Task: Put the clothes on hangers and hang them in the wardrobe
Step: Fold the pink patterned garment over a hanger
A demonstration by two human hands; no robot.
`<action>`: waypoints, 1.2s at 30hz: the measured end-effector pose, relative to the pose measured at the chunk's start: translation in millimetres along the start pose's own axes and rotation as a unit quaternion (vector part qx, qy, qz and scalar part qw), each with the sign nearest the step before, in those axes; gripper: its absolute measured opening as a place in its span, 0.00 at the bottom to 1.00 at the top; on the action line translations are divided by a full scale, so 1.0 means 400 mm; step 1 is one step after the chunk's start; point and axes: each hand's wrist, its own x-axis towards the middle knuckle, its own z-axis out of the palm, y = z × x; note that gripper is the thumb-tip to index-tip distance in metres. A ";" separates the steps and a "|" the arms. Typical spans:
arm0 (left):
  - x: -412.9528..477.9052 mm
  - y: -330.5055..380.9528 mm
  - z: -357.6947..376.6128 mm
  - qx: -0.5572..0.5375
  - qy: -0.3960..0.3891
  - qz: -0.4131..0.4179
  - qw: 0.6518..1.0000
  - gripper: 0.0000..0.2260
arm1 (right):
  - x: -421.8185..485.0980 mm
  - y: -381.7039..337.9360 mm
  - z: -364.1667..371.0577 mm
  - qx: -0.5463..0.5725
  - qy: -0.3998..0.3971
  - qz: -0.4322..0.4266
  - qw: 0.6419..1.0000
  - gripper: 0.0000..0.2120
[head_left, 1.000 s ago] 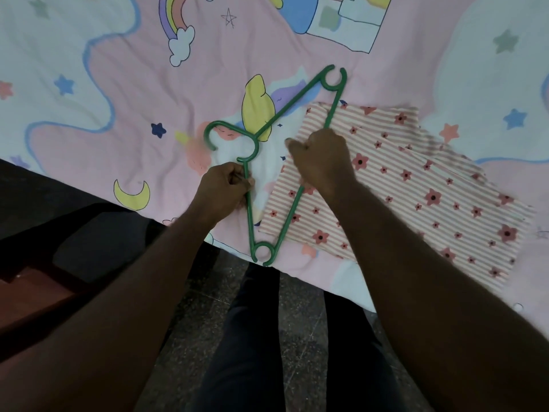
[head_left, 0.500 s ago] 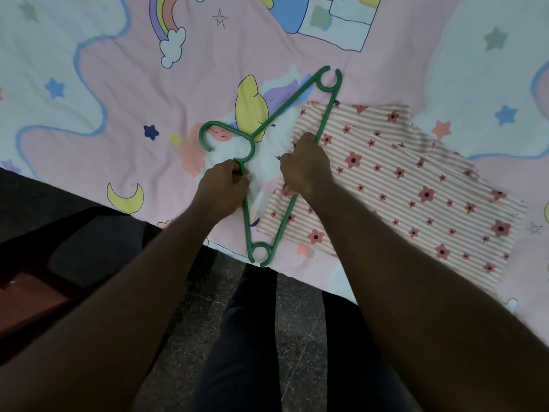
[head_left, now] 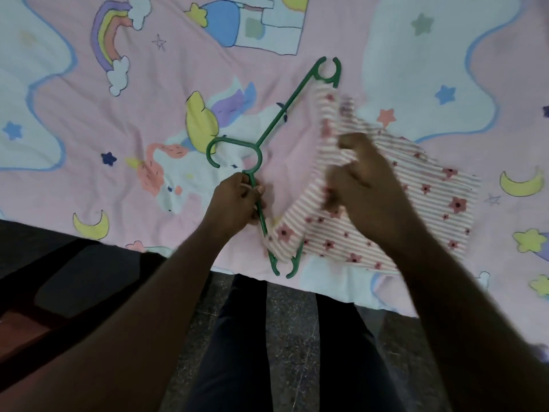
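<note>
Nearest the camera, dark trousers [head_left: 237, 352] are seen above a speckled dark floor [head_left: 294, 316], at the edge of a bed covered by a pink unicorn-print sheet [head_left: 148, 93]. A green plastic hanger [head_left: 279, 114] lies flat on the sheet, its hook pointing left and its two arms running one toward the bed edge and one away.

The near arm of the hanger is held by the left hand [head_left: 237, 200], whose grip is closed around the bar just below the neck. To its right, a pink striped garment with a flower print [head_left: 430, 200] is spread on the sheet. One edge of it is pinched and lifted by the right hand [head_left: 365, 179], the fingers curled into the fabric, and that edge is drawn over the hanger's bottom bar, which it now hides except at the two notched ends. The hand and raised cloth are blurred, so the exact hold cannot be made out.

The risk is judged to lie in the cloth. If too little fabric is pulled across the bar, the garment could slide off once the hanger is lifted. If the fabric is bunched at one end, an uneven hang is likely. The near end projects just past the bed edge, so a loosened left grip could let the hanger tip toward the floor.

Farther up the bed, only printed rainbow, stars and clouds are seen. No wardrobe is in view.
</note>
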 end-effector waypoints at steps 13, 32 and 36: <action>-0.029 -0.001 0.169 -0.008 -0.027 -0.056 0.998 0.10 | -0.069 0.339 -0.190 0.087 0.210 0.192 0.955 0.07; -0.075 0.021 0.238 0.007 -0.050 -0.042 0.998 0.06 | -0.188 0.408 -0.373 -0.067 0.300 0.144 0.941 0.04; -0.084 0.017 0.252 0.019 -0.061 -0.034 0.997 0.06 | -0.188 0.461 -0.385 -0.124 0.274 0.161 0.940 0.10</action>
